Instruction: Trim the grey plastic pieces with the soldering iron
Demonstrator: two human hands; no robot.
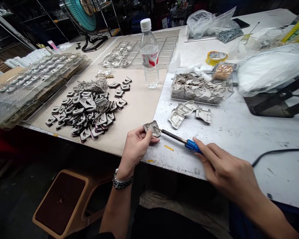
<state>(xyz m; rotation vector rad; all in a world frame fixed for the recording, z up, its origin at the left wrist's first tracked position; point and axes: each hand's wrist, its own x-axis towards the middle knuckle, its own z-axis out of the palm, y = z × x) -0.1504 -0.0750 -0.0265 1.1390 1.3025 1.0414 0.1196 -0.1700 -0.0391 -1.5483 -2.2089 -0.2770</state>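
Right hand (225,166) grips the iron (190,145), tip at the part (155,131); left hand (136,145) pinches it this side of the bottle (149,54)! Heating step, I'd judge; next move wants a steady tip.

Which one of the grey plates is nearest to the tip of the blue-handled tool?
The plate held in the left hand, at the tip of the tool. The other loose plates lie on the white table, farther away.

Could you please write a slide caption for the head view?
Left hand holds a gray part while the right hand points a blue-handled soldering iron at it.
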